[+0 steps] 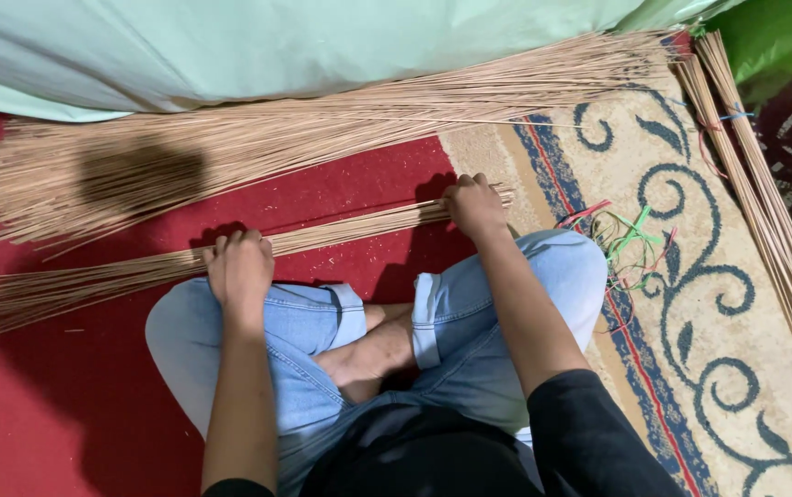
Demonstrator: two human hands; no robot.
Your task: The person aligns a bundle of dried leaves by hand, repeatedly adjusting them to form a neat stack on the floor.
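The person sits cross-legged on the red carpet (64, 405), both hands down on a thin bundle of sticks (341, 230) that lies across the floor just in front of the knees. The left hand (239, 269) has its fingers (230, 247) curled over the bundle and closed on it near its middle; the right hand (475, 206) has its fingers (465, 184) wrapped over and clamped on the end that is even and tight. Past the left fingers the sticks fan out loose toward the carpet's edge.

Beyond both sets of fingers, farther from the person, lies a much larger heap of loose sticks (258, 138), running under a pale green sheet (276, 46). To the outside of the right fingers sit a tangle of coloured ties (631, 244) on the patterned rug (691, 322), and beyond that another long bundle (764, 202) already bound with ties.

By the look of it, one bundle is gathered and gripped but not yet tied, one is finished, and most of the heap remains unsorted.
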